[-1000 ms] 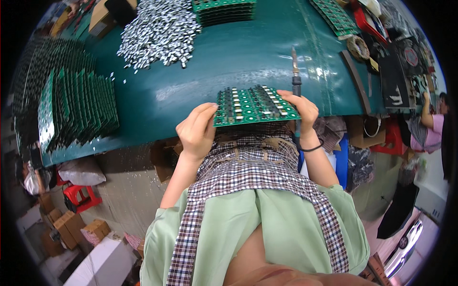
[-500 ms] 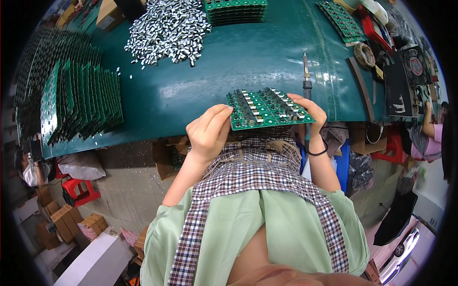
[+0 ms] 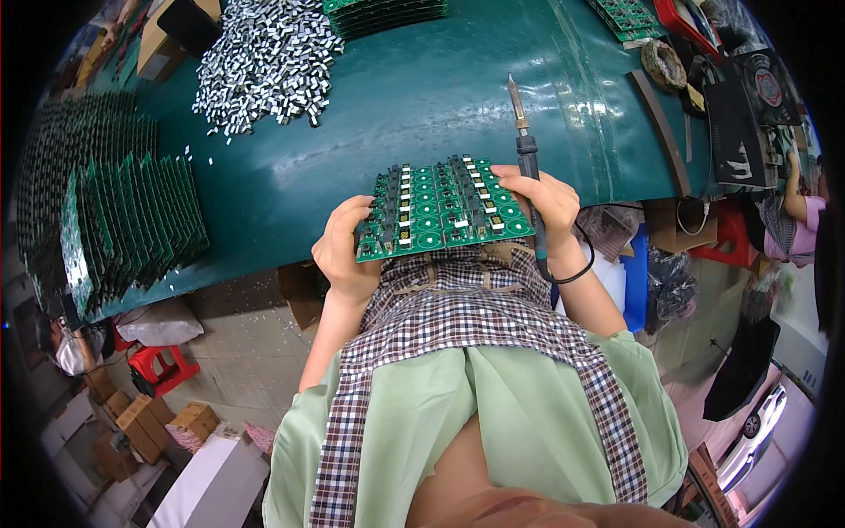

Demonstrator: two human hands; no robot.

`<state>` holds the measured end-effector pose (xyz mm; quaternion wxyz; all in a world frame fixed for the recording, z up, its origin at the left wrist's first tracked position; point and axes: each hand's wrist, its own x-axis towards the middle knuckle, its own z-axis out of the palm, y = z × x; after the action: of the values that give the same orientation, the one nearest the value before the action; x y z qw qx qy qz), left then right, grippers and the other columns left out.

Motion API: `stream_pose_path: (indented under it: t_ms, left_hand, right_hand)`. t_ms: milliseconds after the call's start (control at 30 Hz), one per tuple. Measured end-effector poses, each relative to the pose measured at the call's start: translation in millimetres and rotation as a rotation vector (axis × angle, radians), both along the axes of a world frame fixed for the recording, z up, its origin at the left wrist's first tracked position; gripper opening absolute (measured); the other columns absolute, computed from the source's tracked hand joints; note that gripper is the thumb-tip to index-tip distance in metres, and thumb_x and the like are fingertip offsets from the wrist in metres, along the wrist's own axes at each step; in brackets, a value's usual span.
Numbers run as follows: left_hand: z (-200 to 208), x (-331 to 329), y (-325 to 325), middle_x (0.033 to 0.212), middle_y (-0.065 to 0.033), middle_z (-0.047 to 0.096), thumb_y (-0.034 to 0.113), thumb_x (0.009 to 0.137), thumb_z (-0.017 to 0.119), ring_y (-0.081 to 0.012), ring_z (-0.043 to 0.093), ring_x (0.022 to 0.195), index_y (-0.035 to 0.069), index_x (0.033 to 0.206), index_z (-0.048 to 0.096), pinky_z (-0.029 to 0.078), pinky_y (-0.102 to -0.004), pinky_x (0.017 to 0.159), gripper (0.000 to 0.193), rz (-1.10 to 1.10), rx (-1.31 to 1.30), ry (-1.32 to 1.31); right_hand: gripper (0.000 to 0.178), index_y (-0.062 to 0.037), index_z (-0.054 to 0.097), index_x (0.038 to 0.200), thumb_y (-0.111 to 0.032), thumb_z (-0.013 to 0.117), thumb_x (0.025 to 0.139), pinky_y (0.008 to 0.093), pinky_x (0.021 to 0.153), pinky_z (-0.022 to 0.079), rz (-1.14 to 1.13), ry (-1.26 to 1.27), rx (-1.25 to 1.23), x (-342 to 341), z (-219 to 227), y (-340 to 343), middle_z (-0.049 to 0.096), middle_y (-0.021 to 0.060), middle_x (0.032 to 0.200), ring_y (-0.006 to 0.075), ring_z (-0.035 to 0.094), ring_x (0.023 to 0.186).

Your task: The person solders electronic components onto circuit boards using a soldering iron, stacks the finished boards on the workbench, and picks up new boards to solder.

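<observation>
Between my two hands is a green circuit board point(image 3: 444, 202) with rows of black and white parts, held tilted above the table's near edge. My left hand point(image 3: 345, 242) is closed on the board's left edge. At its right edge the fingertips of my right hand point(image 3: 547, 204) grip the board. The same hand also keeps a soldering iron point(image 3: 526, 150) with a black handle, whose metal tip points away from me over the table. Its cable loops by my right wrist.
On the green table point(image 3: 422, 97), a pile of small silver-and-white parts point(image 3: 264, 66) lies far left. Stacked circuit boards point(image 3: 132, 229) stand at the left, with another stack point(image 3: 383, 16) at the back. A dark bar point(image 3: 658, 132) and a tape roll point(image 3: 664, 63) lie at the right.
The board has tipped so more of its top face shows, and both hands have shifted left with it. The soldering iron has moved left and now leans slightly. The whole view has turned a little.
</observation>
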<state>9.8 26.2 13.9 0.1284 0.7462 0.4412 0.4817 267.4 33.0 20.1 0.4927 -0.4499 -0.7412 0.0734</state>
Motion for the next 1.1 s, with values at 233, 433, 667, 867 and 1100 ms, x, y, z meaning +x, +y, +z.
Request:
stream_pose_path:
  t_ms: [233,433,667,867,1100]
  left_hand:
    - [5.4,-0.4,0.6,0.092,-0.0189,0.067,-0.002,0.072,0.064,-0.0275,0.068,0.080,-0.002,0.090,0.059,0.053,-0.0300,0.068,0.019,-0.008,-0.023,0.036]
    - [0.0,-4.6,-4.3,0.086,-0.0146,0.068,-0.004,0.067,0.066,-0.0253,0.067,0.068,0.000,0.085,0.062,0.052,-0.0277,0.056,0.019,-0.013,0.053,0.071]
    - [2.7,-4.1,-4.4,0.086,-0.0140,0.068,-0.004,0.066,0.067,-0.0251,0.068,0.068,0.001,0.083,0.063,0.052,-0.0280,0.056,0.017,-0.024,0.050,0.096]
    - [3.3,-3.9,-5.4,0.086,-0.0141,0.068,-0.002,0.068,0.065,-0.0247,0.067,0.068,0.001,0.083,0.063,0.052,-0.0278,0.055,0.015,-0.009,0.065,0.116]
    - [5.5,-2.4,-3.8,0.087,-0.0147,0.068,-0.002,0.068,0.064,-0.0245,0.067,0.067,0.000,0.084,0.063,0.051,-0.0272,0.055,0.016,0.005,0.050,0.102]
  right_hand:
    - [0.025,-0.0047,0.061,0.090,0.006,0.070,0.068,0.0290,0.062,0.054,0.027,0.067,-0.066,0.7,0.0,-4.0,0.070,0.0112,0.087,0.0259,0.070,0.076]
    - [0.047,-0.0093,0.059,0.101,0.012,0.063,0.060,0.0289,0.060,0.052,0.187,0.035,-0.072,4.4,10.7,-8.1,0.070,0.0086,0.097,0.0227,0.066,0.071]
    - [0.041,-0.0115,0.060,0.099,0.006,0.064,0.062,0.0277,0.059,0.052,0.217,-0.046,-0.093,6.5,9.1,-9.8,0.071,0.0070,0.098,0.0201,0.066,0.074]
    - [0.034,-0.0108,0.062,0.097,0.001,0.066,0.065,0.0269,0.060,0.054,0.193,-0.032,-0.061,4.5,12.1,-10.9,0.071,0.0067,0.096,0.0186,0.066,0.074]
    - [0.035,-0.0086,0.063,0.099,0.002,0.067,0.067,0.0290,0.064,0.055,0.156,-0.047,-0.048,2.2,15.4,-10.8,0.071,0.0078,0.093,0.0211,0.068,0.078]
